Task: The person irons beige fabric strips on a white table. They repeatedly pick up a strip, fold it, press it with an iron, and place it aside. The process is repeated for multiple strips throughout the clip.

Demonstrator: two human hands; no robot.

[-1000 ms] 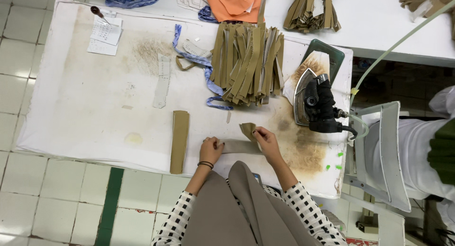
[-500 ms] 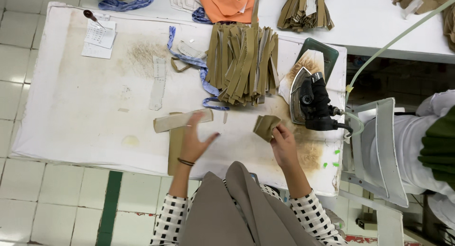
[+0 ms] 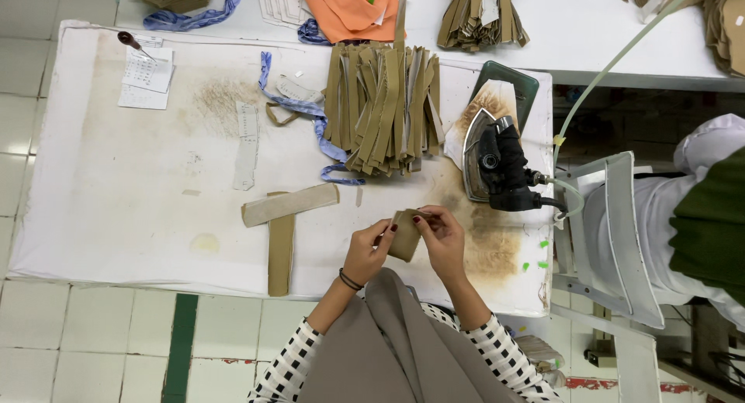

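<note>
Between both hands point(image 3: 405, 244), pinched at its edges, sits a khaki fabric piece point(image 3: 404, 234).

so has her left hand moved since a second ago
Yes. The left hand first swung left, away from the iron, then came back and up to hold the small khaki fabric piece with the right hand.

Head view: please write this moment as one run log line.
left hand + right hand: hold folded khaki piece | iron: resting, untouched
</note>
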